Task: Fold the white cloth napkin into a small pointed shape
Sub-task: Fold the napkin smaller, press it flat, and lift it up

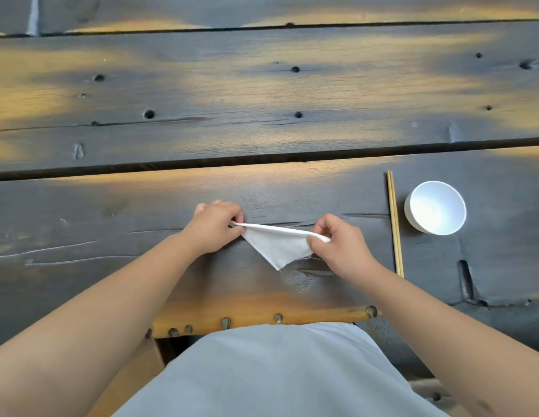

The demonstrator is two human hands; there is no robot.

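A pale grey garment point(277, 371) fills the near edge. Above the dark, knotted plank desk point(262, 115), the left hand point(215, 227) and right hand point(340, 245) pinch the white cloth napkin point(277, 245), a soft downward-pointing triangle, fingers closed on its top corners. Farther right lie wooden chopsticks point(394, 224) and a round white bowl point(435, 207).

White napkin point(277, 245), white bowl point(435, 207), pale tan chopsticks point(394, 224), and a dark grey-brown table point(262, 100) with amber patches.
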